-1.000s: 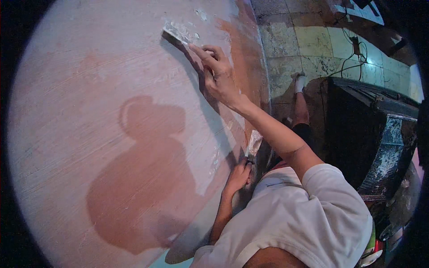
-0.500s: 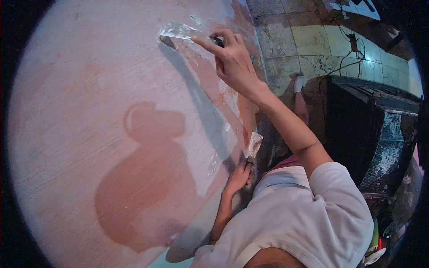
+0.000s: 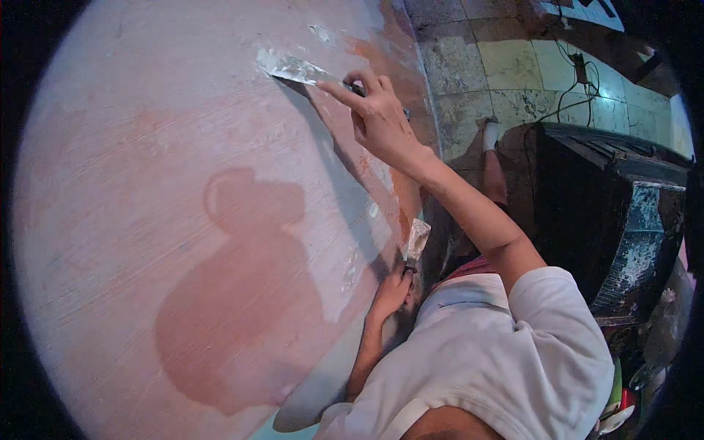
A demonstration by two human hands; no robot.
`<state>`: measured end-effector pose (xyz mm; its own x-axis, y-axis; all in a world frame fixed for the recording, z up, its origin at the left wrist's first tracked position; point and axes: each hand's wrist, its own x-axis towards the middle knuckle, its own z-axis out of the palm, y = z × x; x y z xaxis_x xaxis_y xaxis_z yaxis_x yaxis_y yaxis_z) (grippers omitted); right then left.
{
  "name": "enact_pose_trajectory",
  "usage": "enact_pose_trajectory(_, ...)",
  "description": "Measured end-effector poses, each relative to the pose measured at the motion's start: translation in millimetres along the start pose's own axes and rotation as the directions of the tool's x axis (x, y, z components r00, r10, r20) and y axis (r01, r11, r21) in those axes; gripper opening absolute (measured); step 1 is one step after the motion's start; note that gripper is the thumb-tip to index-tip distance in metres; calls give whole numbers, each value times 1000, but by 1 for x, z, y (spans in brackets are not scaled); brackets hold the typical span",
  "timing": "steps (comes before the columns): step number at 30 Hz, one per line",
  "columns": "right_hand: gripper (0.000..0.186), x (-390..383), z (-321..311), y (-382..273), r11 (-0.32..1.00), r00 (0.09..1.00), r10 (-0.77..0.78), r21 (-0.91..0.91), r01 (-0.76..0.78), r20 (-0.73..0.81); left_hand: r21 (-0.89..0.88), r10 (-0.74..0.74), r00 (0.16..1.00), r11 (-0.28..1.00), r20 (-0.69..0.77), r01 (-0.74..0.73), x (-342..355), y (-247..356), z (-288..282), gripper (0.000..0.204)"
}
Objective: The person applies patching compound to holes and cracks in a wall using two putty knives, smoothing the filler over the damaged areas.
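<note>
My right hand (image 3: 384, 116) is closed around the dark handle of a putty knife, index finger stretched along toward its blade (image 3: 302, 71). That blade is coated with white putty and its edge meets the pinkish wall (image 3: 169, 132), where a white smear (image 3: 270, 59) shows at the tip. Lower down, near my waist, my left hand (image 3: 392, 295) grips a second putty knife (image 3: 418, 238) by its handle. Its blade points up and carries whitish putty. Part of the left fingers is hidden from view.
Orange-brown patches (image 3: 400, 44) run along the wall's right edge. A large black box-like appliance (image 3: 579, 213) stands to my right on the stained tiled floor (image 3: 506, 66). Cables with a small dark box (image 3: 580, 70) lie beyond it. My shadow falls across the wall.
My right hand has shifted slightly downward, and its knife's blade has tilted against the wall, with white putty now visible at its tip. The left hand has barely moved.
</note>
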<state>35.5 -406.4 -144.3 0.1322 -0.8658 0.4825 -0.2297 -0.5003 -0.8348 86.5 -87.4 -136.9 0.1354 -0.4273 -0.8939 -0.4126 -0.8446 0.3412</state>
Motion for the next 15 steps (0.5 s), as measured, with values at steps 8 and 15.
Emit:
enact_pose_trajectory(8, 55, 26, -10, -2, 999, 997, -26, 20, 27, -68, -6, -3, 999, 1000, -35, 3, -6, 18, 2, 29)
enact_pose_trajectory(15, 61, 2, -13, -4, 999, 998, 24, 37, -26, 58, -24, 4, 999, 1000, -39, -5, 1, -11, 3, 31)
